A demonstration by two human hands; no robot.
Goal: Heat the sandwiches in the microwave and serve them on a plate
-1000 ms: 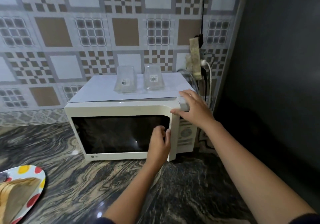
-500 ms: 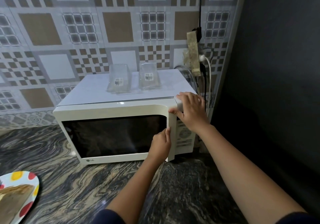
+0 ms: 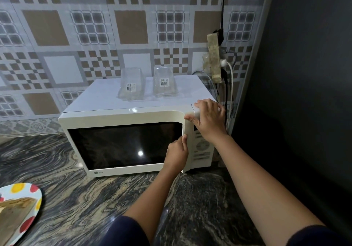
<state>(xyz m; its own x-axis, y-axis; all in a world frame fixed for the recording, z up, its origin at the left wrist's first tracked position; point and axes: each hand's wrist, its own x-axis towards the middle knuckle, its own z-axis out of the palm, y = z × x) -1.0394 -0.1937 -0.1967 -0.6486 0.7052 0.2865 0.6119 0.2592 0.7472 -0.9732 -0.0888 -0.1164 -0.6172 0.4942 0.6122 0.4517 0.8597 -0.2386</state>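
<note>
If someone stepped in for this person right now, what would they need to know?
Left hand grips the door edge; right hand holds the microwave by its top right corner.
Sandwiches sit on the plate on the counter, lower left.
Door looks closed; heating apparently not started.
Left: open, load, heat, serve.

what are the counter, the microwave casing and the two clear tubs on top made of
Counter: polished stone, likely granite or marble, judging by swirled veins and glints. Microwave casing: glossy white, probably plastic at the front, by its sheen. Left tub and right tub: thin clear plastic, it seems; see-through, with barcode stickers.
</note>
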